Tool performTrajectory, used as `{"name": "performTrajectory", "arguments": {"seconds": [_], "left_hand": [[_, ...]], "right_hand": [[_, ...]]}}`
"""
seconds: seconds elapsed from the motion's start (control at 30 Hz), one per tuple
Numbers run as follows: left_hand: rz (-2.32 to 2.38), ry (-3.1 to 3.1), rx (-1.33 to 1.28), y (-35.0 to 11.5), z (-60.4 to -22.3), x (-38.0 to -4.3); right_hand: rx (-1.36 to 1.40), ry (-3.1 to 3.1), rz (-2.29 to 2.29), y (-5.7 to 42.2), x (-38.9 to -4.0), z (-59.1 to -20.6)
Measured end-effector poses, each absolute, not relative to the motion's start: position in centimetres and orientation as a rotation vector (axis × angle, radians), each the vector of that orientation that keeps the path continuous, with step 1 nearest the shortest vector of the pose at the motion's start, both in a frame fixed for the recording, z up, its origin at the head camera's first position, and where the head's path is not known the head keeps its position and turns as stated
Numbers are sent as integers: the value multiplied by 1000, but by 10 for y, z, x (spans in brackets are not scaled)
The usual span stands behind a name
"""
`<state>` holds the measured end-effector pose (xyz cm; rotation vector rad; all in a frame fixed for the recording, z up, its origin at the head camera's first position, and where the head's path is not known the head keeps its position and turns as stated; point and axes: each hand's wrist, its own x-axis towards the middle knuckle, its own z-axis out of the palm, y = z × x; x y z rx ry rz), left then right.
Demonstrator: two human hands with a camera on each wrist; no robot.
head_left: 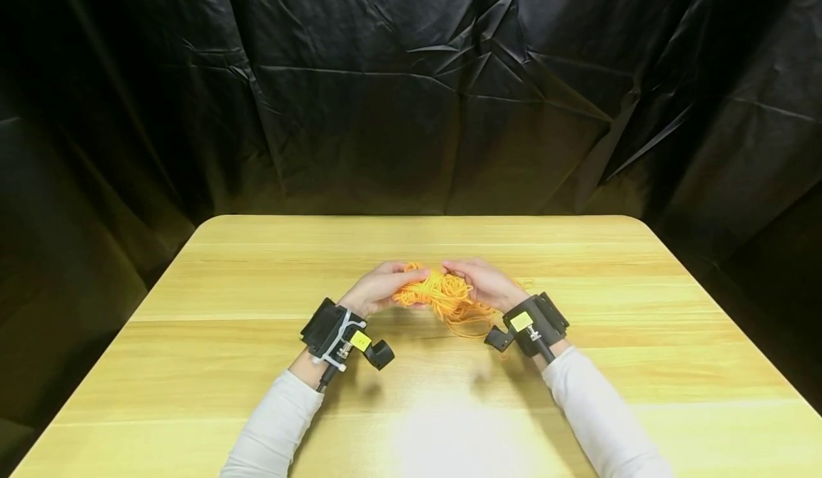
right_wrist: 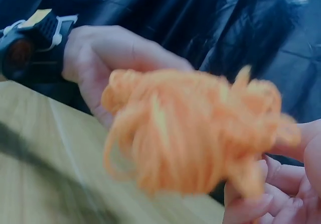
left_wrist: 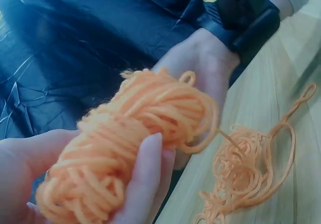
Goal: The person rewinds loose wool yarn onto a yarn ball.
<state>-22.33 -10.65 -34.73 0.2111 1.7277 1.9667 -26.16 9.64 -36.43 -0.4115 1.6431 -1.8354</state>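
Note:
A skein of orange yarn [head_left: 427, 291], wound about its middle, is held above the table between both hands. My left hand [head_left: 379, 287] grips one end of it; in the left wrist view its fingers [left_wrist: 146, 176] and thumb lie on either side of the skein [left_wrist: 108, 138]. At the other end is my right hand [head_left: 486, 282]. In the right wrist view its curled fingers [right_wrist: 288, 196] pinch the yarn [right_wrist: 185, 128], which is blurred there. One strand runs from the skein to a loose tangle of the same yarn [left_wrist: 241, 171] below.
A light wood table [head_left: 257, 278] with rounded far corners spreads beneath the hands. Behind it hangs a creased black sheet [head_left: 359, 121]. Camera straps sit on both wrists, the left one [head_left: 337, 335] and the right one [head_left: 536, 323]. Some thin yarn strands [head_left: 523, 284] trail behind the right wrist.

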Motion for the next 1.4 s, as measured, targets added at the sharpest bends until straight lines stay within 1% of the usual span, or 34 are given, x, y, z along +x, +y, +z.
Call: {"name": "performTrajectory", "arguments": {"seconds": [0.2,0.37,0.57,0.77,0.97,1.17,1.4], "left_hand": [[1923,1822,204,-107,-347,-222],[1945,1869,128,-106,-348,-222],[2027,1890,21,-105,-348,-225],[2123,1870,-58,-105,-345,-226],[2226,1785,-72,-106,-344,-225],[2274,1742,-92,-106,-342,-225],[2232,1769,-47,-108,-343,-224]], "right_hand": [[-463,1964,-1736,96,-259,-350],[-615,2279,-1592,89,-249,-332],[-807,2432,-1521,77,-228,-315],[-1039,2456,-1443,68,-206,-325],[-1186,2459,-1306,65,-200,-344],[-1148,2326,-1337,70,-210,-363],[-797,1980,-1529,84,-229,-384]]}}
